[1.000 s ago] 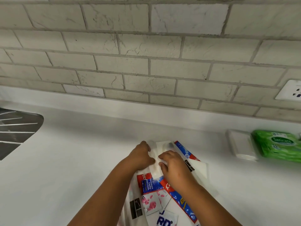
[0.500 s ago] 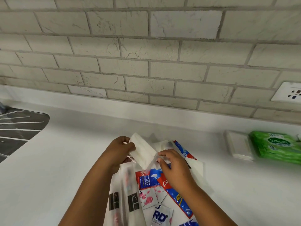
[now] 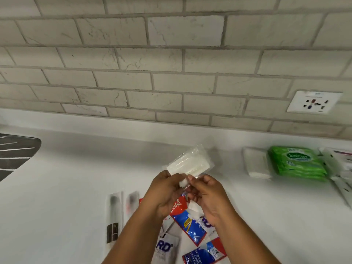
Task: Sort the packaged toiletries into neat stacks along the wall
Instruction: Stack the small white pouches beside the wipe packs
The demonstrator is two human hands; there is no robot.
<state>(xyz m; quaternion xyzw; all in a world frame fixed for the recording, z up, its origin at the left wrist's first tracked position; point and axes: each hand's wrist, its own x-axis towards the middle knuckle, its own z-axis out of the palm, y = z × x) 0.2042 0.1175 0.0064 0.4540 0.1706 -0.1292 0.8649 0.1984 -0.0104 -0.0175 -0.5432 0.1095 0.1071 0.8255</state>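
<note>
Risk noted: the clear packet [image 3: 188, 162] is being held by its near end only, above the counter [image 3: 76, 178]; the slick film is likely to slip and drop onto the loose pile of sachets [image 3: 190, 221] below. Left hand [image 3: 163, 189] and right hand [image 3: 205, 193] are both pinching that end, fingers curled closed. The stacks by the wall [image 3: 171, 73] are lying well to the right.
</note>
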